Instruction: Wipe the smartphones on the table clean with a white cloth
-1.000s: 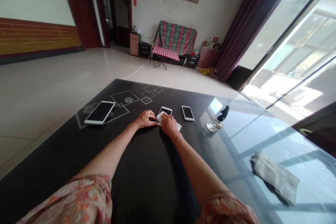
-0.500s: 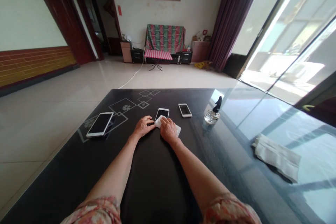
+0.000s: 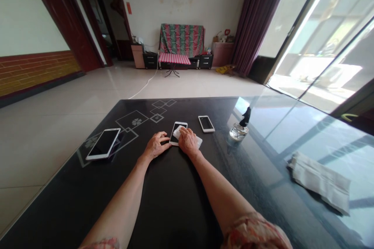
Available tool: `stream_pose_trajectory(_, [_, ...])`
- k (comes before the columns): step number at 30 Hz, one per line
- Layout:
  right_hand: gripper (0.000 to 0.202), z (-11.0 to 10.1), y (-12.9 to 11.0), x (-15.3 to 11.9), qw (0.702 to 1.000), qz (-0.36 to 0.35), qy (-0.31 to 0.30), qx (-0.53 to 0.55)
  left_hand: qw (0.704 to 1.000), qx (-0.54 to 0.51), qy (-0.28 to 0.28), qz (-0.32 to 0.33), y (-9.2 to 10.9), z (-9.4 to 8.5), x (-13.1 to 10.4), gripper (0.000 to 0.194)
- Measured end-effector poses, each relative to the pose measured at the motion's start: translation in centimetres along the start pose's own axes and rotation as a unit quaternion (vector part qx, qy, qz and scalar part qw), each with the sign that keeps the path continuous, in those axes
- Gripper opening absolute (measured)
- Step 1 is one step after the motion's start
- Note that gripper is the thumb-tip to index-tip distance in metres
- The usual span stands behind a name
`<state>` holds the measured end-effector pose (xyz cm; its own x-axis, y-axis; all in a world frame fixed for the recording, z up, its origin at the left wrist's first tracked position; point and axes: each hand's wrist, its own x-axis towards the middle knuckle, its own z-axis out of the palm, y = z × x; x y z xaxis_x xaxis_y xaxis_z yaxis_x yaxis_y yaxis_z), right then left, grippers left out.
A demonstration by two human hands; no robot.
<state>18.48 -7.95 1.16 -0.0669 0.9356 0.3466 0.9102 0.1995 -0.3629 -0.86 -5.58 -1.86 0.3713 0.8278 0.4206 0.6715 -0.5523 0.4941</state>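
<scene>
A white smartphone (image 3: 174, 140) with a dark screen lies on the glossy black table (image 3: 172, 186), partly covered. On its screen my right hand (image 3: 188, 140) presses a white cloth (image 3: 177, 131), whose zigzag edge sticks out to the right of the hand. The fingers are closed over the cloth. My left hand (image 3: 156, 145) rests at the phone's left side, fingers apart and their tips at its lower left edge. A smaller white phone (image 3: 206, 123) lies beyond my right hand, and a larger white phone (image 3: 104, 144) is off to the left.
A clear glass bottle (image 3: 239, 132) with a black top stands to the right of the phones. Farther right lies a folded grey-white cloth (image 3: 320, 182). Beyond the table are a stool with a striped top (image 3: 174, 59) and a covered television stand (image 3: 150, 60).
My right hand has moved the cloth up and slightly over the screen, so the phone's lower edge now shows. My left hand stays beside the phone. The view has shifted slightly.
</scene>
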Motion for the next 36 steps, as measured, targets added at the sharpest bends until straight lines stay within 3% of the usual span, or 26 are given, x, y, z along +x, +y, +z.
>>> stream_pose_trajectory(17, [0.029,1.5,3.3,5.5,1.000,0.014,0.002,0.003,1.000,0.005,-0.012,-0.010,0.8,-0.6,0.1,0.024])
stream_pose_trajectory(36, [0.032,-0.4,2.3,0.7,1.000,-0.009,-0.004,-0.019,1.000,0.001,-0.009,-0.011,0.5,-0.4,0.3,0.023])
